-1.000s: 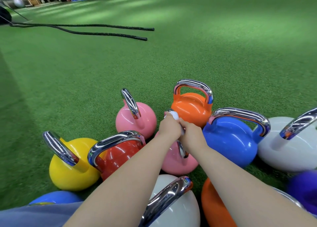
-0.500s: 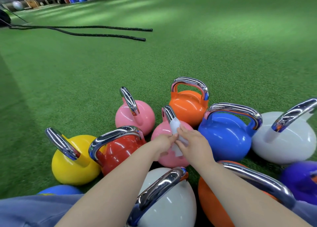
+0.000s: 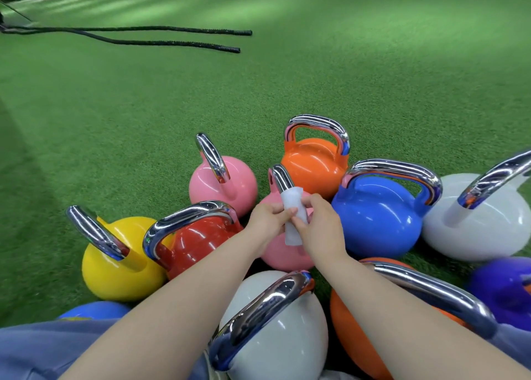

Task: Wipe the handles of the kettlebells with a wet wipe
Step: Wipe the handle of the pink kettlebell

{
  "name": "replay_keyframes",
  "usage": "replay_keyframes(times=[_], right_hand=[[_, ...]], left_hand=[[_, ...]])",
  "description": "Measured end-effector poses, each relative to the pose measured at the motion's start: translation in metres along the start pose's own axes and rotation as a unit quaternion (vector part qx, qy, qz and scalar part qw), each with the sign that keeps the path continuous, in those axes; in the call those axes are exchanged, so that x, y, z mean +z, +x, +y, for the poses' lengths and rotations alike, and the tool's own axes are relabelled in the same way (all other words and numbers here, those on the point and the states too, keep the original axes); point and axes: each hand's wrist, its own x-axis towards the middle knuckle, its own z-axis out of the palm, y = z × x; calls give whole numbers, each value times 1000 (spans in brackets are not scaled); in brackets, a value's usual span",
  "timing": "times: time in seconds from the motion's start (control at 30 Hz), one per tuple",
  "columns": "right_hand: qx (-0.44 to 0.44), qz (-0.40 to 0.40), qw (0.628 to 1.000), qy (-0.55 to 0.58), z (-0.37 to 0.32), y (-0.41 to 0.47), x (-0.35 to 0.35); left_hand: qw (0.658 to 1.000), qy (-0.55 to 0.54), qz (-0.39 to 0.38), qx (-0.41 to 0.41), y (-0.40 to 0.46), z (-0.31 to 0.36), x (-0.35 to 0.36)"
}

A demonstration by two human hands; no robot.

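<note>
Several coloured kettlebells with chrome handles stand bunched on green turf. At the centre is a pink kettlebell whose chrome handle has a white wet wipe draped over it, the lower end hanging down. My left hand pinches the wipe from the left. My right hand pinches it from the right. The handle's near half is hidden under the wipe and my fingers.
Around it stand a second pink kettlebell, an orange one, a blue one, white ones, a red one and a yellow one. Two black battle ropes lie far back left.
Both hands have slid back down the pink kettlebell's handle from its top, and the wipe has gone from bunched under the hands to spread over the handle. The view has tipped down slightly.
</note>
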Motion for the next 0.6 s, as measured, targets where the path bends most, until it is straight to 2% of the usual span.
replay_keyframes(times=[0.17, 0.37, 0.5, 0.6], right_hand=[[38, -44, 998, -14, 19, -12, 9], [145, -75, 986, 18, 33, -8, 20], [181, -94, 979, 9, 39, -5, 28], [196, -98, 976, 9, 44, -5, 33]], left_hand=[[991, 120, -58, 10, -4, -22, -4], [973, 217, -70, 34, 4, -34, -1], [951, 293, -80, 49, 8, -41, 0], [949, 298, -82, 60, 12, -45, -1]])
